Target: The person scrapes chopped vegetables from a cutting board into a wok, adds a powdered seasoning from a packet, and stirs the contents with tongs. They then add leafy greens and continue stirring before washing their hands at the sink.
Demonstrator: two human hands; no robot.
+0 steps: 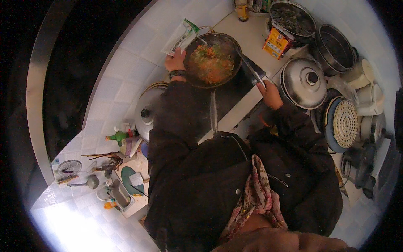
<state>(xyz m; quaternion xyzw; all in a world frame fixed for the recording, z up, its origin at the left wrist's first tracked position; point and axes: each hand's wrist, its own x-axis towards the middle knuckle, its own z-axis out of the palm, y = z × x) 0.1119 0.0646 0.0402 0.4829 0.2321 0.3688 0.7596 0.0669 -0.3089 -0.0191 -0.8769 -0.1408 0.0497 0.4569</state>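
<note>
A dark wok (211, 84) holds shredded orange and green food (212, 63), with some haze over it. My left hand (176, 61) is at the wok's left side, its fingers at the lower end of a white and green plastic packet (182, 37); whether they grip it is unclear. A spoon (201, 40) seems to lie at the packet's open upper end, over the wok. My right hand (271, 94) is closed on the handle of a metal cooking utensil (252, 67), whose far end reaches the wok's right edge. The wok's long handle (213, 110) points towards me.
Right of the wok stand a lidded metal pan (303, 83), a red and yellow packet (277, 43), a dark pot (292, 19) and a round pan (336, 48). Another lidded pan (145, 115) sits left of my sleeve. A sink (121, 195) and green bottle (119, 137) are lower left.
</note>
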